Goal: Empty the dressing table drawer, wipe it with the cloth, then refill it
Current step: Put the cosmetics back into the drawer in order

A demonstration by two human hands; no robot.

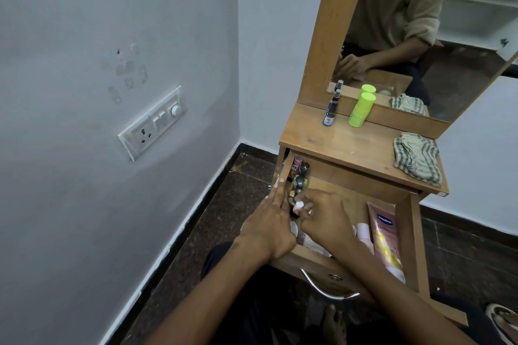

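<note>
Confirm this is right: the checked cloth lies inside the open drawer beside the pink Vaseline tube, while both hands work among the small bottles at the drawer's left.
Not quite. The head view shows the checked cloth on the dressing table top, at its right end, not in the open drawer. The rest holds: the pink Vaseline tube lies in the drawer, and the left hand and right hand work among the small bottles.

A white switchboard (152, 123) sits on the grey wall (84, 36) above dark flooring (224, 190).
</note>
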